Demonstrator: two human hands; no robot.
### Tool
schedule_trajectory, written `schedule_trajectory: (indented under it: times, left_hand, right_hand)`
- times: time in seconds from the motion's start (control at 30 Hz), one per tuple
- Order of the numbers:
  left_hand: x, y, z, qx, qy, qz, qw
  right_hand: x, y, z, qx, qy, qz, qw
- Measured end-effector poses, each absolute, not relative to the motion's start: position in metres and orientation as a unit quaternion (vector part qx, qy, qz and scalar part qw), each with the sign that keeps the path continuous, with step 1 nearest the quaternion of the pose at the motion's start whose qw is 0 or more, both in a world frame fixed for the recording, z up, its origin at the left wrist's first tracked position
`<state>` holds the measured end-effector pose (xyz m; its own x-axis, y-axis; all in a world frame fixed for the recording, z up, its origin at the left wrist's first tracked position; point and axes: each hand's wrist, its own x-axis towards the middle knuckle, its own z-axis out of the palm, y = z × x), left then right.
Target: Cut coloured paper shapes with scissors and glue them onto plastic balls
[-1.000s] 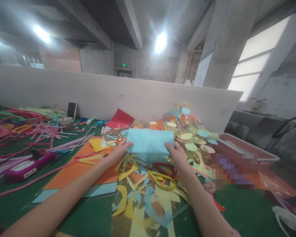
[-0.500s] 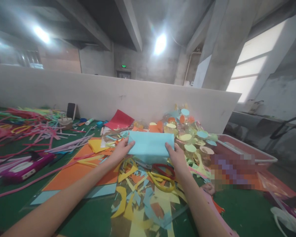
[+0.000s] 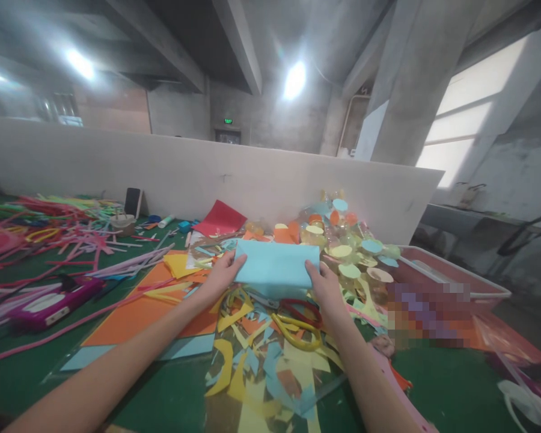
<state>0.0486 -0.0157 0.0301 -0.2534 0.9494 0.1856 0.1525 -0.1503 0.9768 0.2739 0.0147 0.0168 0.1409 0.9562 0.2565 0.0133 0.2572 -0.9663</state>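
Observation:
A folded sheet of light blue paper (image 3: 275, 263) is held up between both hands in the middle of the view. My left hand (image 3: 226, 270) pinches its left end, thumb on the near face and fingers behind. At the right end, my right hand (image 3: 325, 285) grips it the same way. Just below the paper lie scissors (image 3: 300, 334) with yellow and red handles, their blades partly under it. Around them spread yellow, blue and orange paper scraps (image 3: 264, 367). Orange sheets (image 3: 148, 310) lie under my left forearm.
Left on the green table (image 3: 171, 397) are pink and purple strips (image 3: 130, 264) and a purple device (image 3: 54, 304). Clear round pieces with paper discs (image 3: 340, 237) pile up back right, beside a pink bin (image 3: 451, 273). A white partition (image 3: 171, 174) stands behind.
The view has shifted very slightly. Both hands still hold the blue paper in the same place, and nothing else has visibly moved.

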Motion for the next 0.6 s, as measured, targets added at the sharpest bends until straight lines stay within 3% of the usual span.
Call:
schedule_trajectory:
  times: [0.6]
  left_hand:
    - [0.0493, -0.0178, 0.0291, 0.523, 0.541, 0.581, 0.31]
  right_hand:
    - [0.2728, 0.0165, 0.0142, -0.473, -0.5, 0.398, 0.607]
